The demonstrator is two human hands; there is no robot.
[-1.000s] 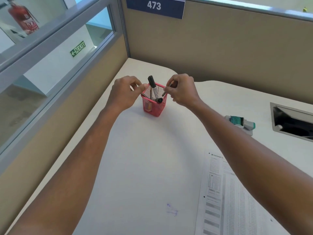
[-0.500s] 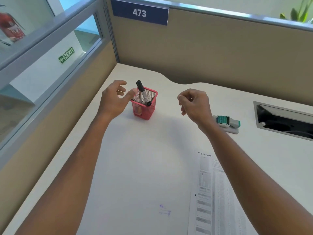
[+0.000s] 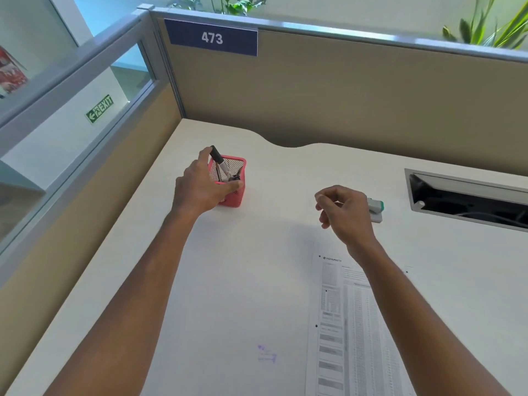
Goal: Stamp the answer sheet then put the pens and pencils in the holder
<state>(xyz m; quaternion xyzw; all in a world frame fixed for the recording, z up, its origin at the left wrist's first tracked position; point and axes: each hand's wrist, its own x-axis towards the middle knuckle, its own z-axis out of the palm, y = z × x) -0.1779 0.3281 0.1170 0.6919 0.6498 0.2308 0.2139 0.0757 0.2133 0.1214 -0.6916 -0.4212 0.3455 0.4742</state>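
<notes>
We see the red mesh holder (image 3: 232, 192) standing upright on the white desk (image 3: 243, 281), toward ten o'clock from the middle of the view. Our left hand (image 3: 200, 190) wraps around its near-left side, thumb at the front wall and fingers reaching past the rim at eleven o'clock, closed on the holder. A black-capped pen (image 3: 220, 164) leans inside, its cap poking above the rim just beside our fingertips; other dark pens sit lower in the basket, too small to tell apart.

Our right hand (image 3: 343, 212) hovers well apart at three o'clock from the holder, fingers loosely curled and holding nothing. Just behind it lies the green-and-white stamp (image 3: 375, 208). The answer sheet (image 3: 354, 332) lies flat toward five o'clock, partly under our right forearm.
</notes>
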